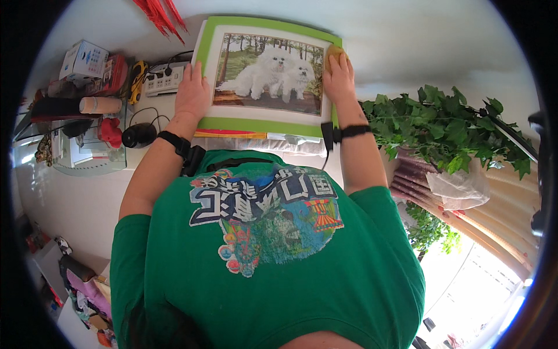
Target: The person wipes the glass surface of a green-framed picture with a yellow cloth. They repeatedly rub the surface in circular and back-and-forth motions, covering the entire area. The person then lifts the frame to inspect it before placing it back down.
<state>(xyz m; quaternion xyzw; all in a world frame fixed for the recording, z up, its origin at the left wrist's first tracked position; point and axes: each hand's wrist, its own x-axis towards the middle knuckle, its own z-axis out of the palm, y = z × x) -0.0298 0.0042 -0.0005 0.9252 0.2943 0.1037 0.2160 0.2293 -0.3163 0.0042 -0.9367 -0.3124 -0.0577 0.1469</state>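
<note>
A framed picture of two fluffy white dogs among trees is propped up before me, with a white mat and a bright green picture frame. My left hand holds the left side of the frame, fingers along its edge and thumb not clearly seen. At the upper right corner, my right hand presses a yellowish-brown sponge or folded cloth against the green border. The fingers partly cover this piece. Each wrist wears a black strap with a small device.
Left of the frame are a white power strip with plugs, a yellow toy car, a black round object and a glass shelf with boxes. Leafy green vines and a curtain are on the right. Red tassels hang above.
</note>
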